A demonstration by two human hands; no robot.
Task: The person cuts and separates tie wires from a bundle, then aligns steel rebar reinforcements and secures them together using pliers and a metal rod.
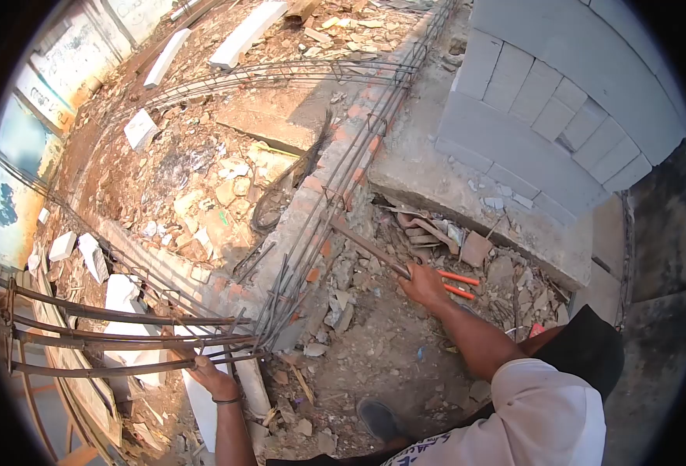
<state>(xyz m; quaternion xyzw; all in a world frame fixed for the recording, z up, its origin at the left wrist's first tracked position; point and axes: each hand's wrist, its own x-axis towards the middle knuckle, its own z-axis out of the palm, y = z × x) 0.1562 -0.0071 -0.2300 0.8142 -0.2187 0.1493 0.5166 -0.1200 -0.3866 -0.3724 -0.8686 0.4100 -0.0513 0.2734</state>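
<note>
My right hand (424,286) is wrapped round a long rusty metal bar (370,247), whose far end meets the rebar cage (362,159) on top of the brick wall. Orange handles (459,285) of a tool show just beyond that hand; whether the hand also touches them is unclear. At the lower left, my left hand (209,378) is at the rusty bars (125,314) of a column cage, its fingers closed near the lowest bars. What those fingers hold is hidden.
Grey blocks (506,81) are stacked at the upper right on a concrete ledge (467,194). Rubble (506,279) lies below it. White broken blocks (141,130) and debris cover the ground at the left. A shoe (379,419) shows at the bottom.
</note>
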